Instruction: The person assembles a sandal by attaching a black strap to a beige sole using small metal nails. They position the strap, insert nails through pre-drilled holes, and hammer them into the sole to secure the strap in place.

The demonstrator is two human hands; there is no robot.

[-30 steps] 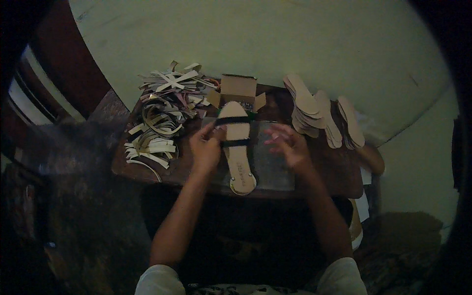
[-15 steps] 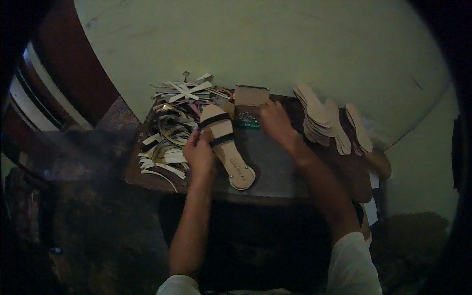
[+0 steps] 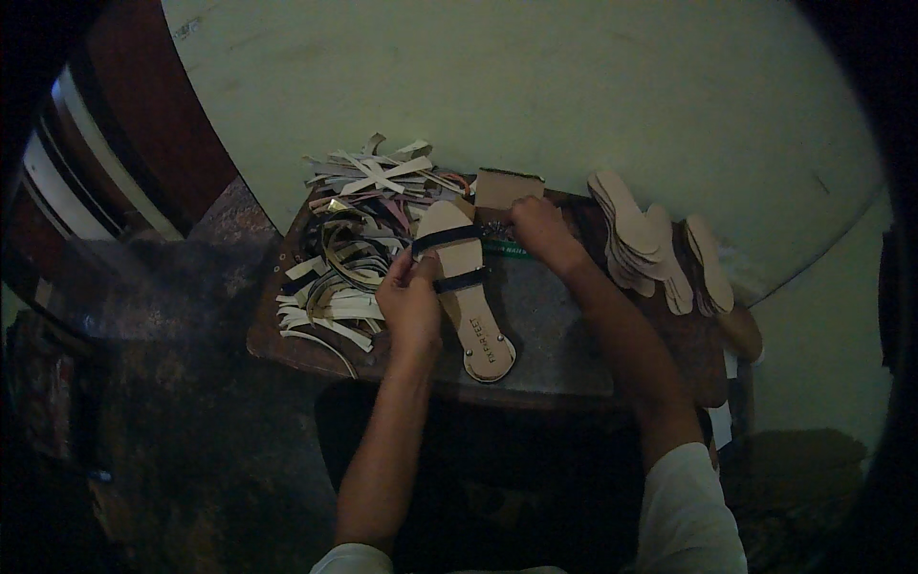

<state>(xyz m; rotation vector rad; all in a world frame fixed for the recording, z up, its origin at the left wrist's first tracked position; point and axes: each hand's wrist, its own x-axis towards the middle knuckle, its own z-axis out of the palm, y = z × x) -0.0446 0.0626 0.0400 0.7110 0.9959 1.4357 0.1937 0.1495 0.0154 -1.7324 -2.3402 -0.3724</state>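
Observation:
My left hand (image 3: pixel 413 298) is closed round the left edge of a tan flat sandal (image 3: pixel 466 311), with its thumb on top beside the straps. Two black straps (image 3: pixel 462 279) cross the sandal's front half, and small shiny studs sit at its heel. The heel end points toward me. My right hand (image 3: pixel 545 232) has its fingers bent down into a small green box (image 3: pixel 507 251) of tiny shiny metal pieces. Its fingertips are hidden, so what they pinch does not show. The box's brown cardboard flap (image 3: pixel 507 189) stands up behind that hand.
Cream and grey strips (image 3: pixel 368 177) and looped straps (image 3: pixel 344 253) pile up on the left of the dark table (image 3: pixel 564 354). Several stacked tan insoles (image 3: pixel 626 234) lie at the right, with another stack (image 3: pixel 708 263) beside them. A pale wall (image 3: pixel 535 86) rises behind the table.
The whole view has shifted a little. My right hand has moved slightly left, further over the metal pieces. The sandal in my left hand has turned slightly and come nearer the box.

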